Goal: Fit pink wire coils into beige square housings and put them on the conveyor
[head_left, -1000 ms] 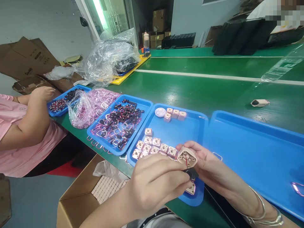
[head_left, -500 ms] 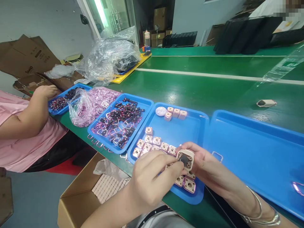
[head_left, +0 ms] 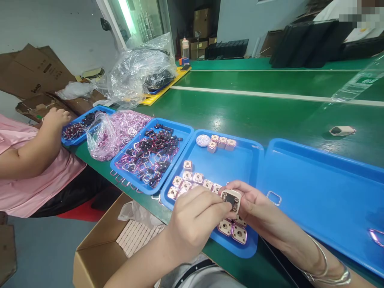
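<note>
Close to the near edge of the third blue tray [head_left: 240, 160], my right hand [head_left: 255, 202] holds a small cream square housing [head_left: 235, 200] with round holes at its corners. A black insert [head_left: 230, 199] sits in the face of the housing. My left hand [head_left: 195, 218] is closed, its thumb and fingertips pressed against the black insert and the housing's left side. The exact contact is partly hidden by the fingers. Similar cream blocks with pinkish metallic sides [head_left: 239, 234] lie in the tray below and behind my hands.
To the left are a blue tray of black parts with wires [head_left: 153, 156] and a bag of pink rings [head_left: 120, 132]. A co-worker's arm [head_left: 39, 148] is farther left. A carton [head_left: 90, 252] stands below; another blue tray [head_left: 315, 180] is at right, a loose cream piece [head_left: 342, 131] behind it.
The housing and both hands have shifted slightly left, and the housing is turned a little. The loose cream piece on the bench has moved slightly right. The co-worker's hand has moved slightly.
</note>
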